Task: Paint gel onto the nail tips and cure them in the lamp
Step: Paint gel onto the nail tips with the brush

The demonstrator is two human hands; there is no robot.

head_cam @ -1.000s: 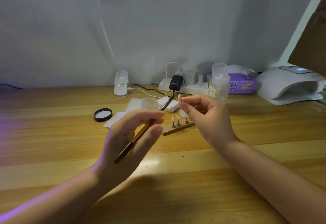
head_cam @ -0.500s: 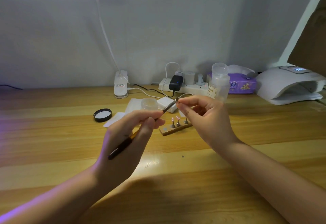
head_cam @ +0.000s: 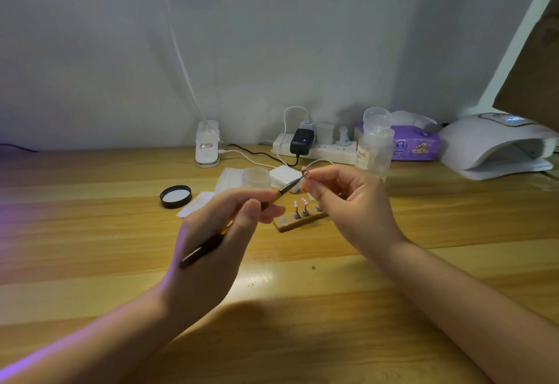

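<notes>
Left hand (head_cam: 217, 238) grips a dark-handled gel brush (head_cam: 230, 226), fingers curled round the shaft near the ferrule; handle end points down-left across the palm. Brush tip reaches up-right and meets a small nail tip (head_cam: 305, 171) pinched between thumb and forefinger of the right hand (head_cam: 354, 205), whose other fingers are loosely curled. Both hands are raised above the desk (head_cam: 90, 247).

Between and just behind the hands, a wooden holder strip (head_cam: 299, 221) lies on the desk. Two pink nail tips (head_cam: 301, 203) stand upright on small metal posts in it; a third post is partly hidden by the right hand, and one bare round pad shows at the strip's left end.

Behind: an open clear jar (head_cam: 256, 176) on white wipes, its black lid (head_cam: 176, 196) lying apart to the left. White curing lamp (head_cam: 496, 147) at the far right of the desk, opening facing left, display lit. A clear pump bottle (head_cam: 375, 144) stands near a purple tissue pack (head_cam: 416, 146) and a power strip (head_cam: 317, 150) by the wall.
</notes>
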